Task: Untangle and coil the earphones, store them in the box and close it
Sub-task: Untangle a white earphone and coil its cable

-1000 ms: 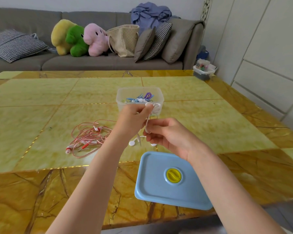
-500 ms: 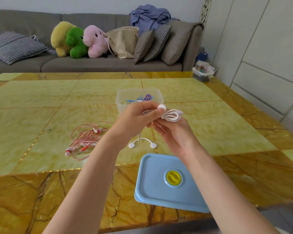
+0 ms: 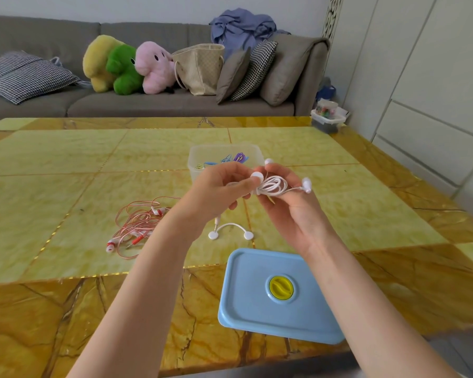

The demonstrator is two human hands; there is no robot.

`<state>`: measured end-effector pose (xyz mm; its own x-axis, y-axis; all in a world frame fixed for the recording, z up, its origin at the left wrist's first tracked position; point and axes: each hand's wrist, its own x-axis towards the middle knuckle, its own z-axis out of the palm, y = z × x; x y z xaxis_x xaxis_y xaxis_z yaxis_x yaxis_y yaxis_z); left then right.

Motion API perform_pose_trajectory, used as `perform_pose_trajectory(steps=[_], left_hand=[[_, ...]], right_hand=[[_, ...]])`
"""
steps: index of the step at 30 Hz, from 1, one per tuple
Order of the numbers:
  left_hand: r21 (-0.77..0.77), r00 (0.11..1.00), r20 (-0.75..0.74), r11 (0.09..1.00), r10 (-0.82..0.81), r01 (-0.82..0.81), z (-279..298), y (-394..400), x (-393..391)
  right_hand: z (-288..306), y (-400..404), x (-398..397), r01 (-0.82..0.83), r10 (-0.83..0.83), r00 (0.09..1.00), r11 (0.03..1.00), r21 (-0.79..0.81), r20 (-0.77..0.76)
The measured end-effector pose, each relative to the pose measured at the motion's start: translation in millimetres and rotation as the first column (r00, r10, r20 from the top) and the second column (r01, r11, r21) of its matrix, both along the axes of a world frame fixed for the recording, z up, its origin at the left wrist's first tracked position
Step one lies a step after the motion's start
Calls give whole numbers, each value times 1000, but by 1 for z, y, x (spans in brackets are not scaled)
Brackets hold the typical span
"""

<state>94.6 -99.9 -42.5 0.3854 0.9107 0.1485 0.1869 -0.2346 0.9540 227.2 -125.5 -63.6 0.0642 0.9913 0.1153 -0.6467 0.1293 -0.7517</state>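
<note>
Your white earphones (image 3: 271,185) are now a neat coil, pinched between left hand (image 3: 216,189) and right hand (image 3: 290,203), an earbud freshly sticking out; clear box (image 3: 202,155) next.

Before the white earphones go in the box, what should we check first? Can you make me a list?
1. White earphones coiled up: ok, looped between left hand and right hand.
2. Loose ends tucked in: not ok, one earbud sticks out on its wire.
3. Clear box open: ok, blue lid lies off on the table.
4. Room in the box: cannot tell, coloured cables already inside.
5. White strap on the table: cannot tell what it is for.
6. Red earphones: not ok, a loose tangle.
</note>
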Motion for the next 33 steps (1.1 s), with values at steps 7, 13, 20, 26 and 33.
perform_pose_trajectory(steps=[7, 13, 20, 26, 33], left_hand=[[12, 997, 35, 998, 63, -64, -1, 0, 1], [21, 976, 145, 986, 160, -165, -1, 0, 4], [8, 955, 221, 979, 196, -203, -4, 3, 3], [8, 986, 23, 986, 167, -167, -11, 1, 6], [-97, 982, 105, 984, 158, -148, -13, 3, 3]], right_hand=[[4, -2, 2, -3, 3, 998, 1000, -15, -55], [5, -1, 3, 12, -18, 995, 998, -63, -101], [2, 0, 4, 3, -1, 999, 999, -49, 45], [-2, -4, -3, -5, 24, 929, 999, -52, 370], [-3, -3, 0, 168, -119, 899, 982, -82, 420]])
